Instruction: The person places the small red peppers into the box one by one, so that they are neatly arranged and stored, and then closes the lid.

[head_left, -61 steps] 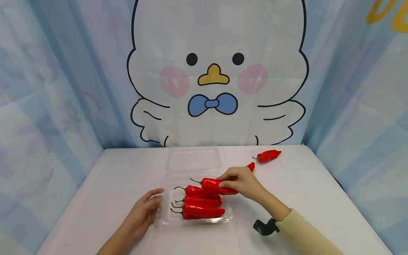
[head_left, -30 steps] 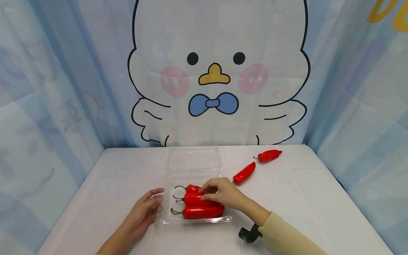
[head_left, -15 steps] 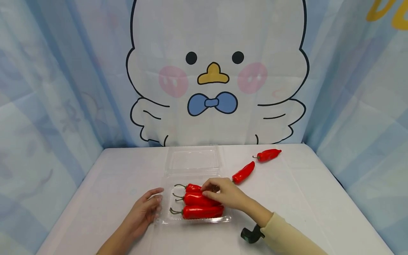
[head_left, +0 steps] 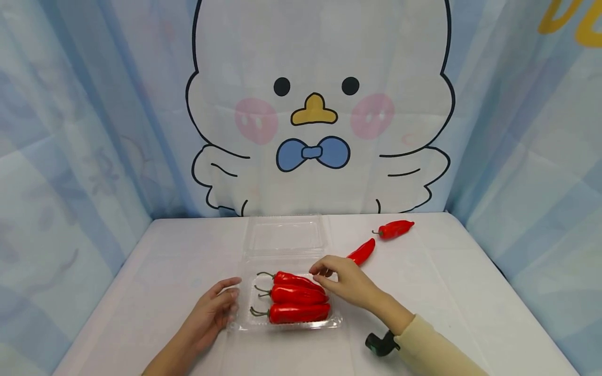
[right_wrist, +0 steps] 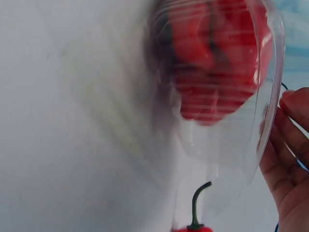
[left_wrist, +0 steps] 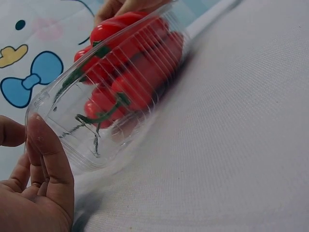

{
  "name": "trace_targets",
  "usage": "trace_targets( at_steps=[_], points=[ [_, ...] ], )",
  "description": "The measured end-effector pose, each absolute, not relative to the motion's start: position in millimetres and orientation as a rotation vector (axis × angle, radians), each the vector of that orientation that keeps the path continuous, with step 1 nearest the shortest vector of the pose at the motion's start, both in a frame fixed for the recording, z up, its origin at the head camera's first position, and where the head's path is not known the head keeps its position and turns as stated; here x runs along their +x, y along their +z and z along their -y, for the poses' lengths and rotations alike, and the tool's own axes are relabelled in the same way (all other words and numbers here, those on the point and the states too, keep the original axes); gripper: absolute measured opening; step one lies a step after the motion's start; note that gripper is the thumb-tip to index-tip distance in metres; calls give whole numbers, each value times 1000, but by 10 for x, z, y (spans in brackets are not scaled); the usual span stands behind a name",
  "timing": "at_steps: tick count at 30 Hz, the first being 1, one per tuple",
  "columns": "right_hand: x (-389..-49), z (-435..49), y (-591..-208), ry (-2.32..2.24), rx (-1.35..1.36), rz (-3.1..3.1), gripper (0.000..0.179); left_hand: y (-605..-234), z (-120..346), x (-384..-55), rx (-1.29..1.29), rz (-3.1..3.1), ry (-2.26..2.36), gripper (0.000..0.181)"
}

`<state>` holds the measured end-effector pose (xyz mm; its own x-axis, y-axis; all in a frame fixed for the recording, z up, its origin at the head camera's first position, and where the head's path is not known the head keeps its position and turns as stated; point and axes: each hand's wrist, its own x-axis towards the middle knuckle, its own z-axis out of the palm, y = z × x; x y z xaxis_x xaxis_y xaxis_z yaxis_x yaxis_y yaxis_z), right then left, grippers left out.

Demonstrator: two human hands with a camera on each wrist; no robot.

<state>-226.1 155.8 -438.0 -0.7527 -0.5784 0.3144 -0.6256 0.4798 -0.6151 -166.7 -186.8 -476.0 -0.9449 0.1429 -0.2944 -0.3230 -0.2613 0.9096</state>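
Note:
A clear plastic clamshell container (head_left: 249,321) lies with its lid folded back. Several red peppers (head_left: 300,313) with green stems are stacked in its base, stems to the left. My left hand (head_left: 213,313) pinches the container's left rim between thumb and finger, plainest in the left wrist view. My right hand (head_left: 345,279) is just over the container's back right corner, fingers loosely bent and holding nothing. In the right wrist view its fingers (right_wrist: 275,169) are beside the container's rim. A loose red pepper (head_left: 362,251) lies behind the right hand, partly hidden by it.
Another red pepper (head_left: 396,230) lies near the table's back right edge. The transparent lid (head_left: 285,237) lies flat behind the base. A black wrist camera (head_left: 381,344) hangs by the right sleeve. Printed curtains (head_left: 320,190) stand around the white table (head_left: 188,250).
My right hand carried a red pepper left into the container, let go of it on the stack, then drew back to the right. The left hand has stayed at the rim.

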Motion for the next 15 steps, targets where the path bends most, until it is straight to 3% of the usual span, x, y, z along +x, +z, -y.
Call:
trace_targets(
  at_steps=[15],
  points=[
    [-2325,-1900,-4408,846,994,2644,26,-4761,1858,-1674,-250,-1712,2279,32]
  ],
)
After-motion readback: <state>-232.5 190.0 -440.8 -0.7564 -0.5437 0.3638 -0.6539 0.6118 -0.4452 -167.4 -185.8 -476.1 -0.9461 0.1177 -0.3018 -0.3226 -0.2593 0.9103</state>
